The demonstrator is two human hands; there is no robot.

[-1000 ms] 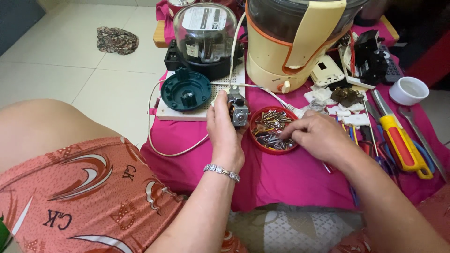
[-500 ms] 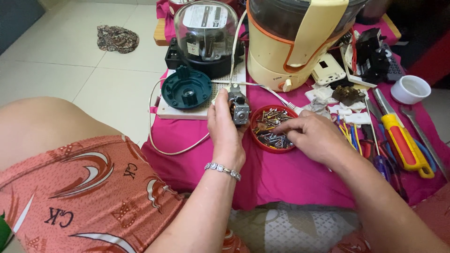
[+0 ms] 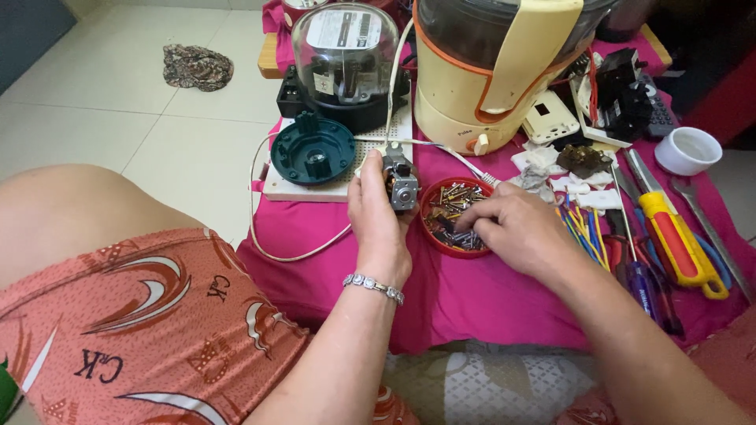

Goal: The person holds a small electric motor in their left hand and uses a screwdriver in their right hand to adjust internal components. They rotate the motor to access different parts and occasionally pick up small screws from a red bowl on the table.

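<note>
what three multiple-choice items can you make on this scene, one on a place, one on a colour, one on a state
1. Where do the right hand's fingers reach?
A. into the red dish of screws
B. into the white cup
C. onto the teal base

2. What colour is the cloth under the tools?
A. blue
B. pink
C. grey

3. What is the left hand doing?
A. lying flat and empty
B. gripping the small motor
C. holding a screwdriver

Answers: 1 A, fingertips sit among the screws; 2 B, pink shows round everything; 3 B, fingers wrap the metal motor.
</note>
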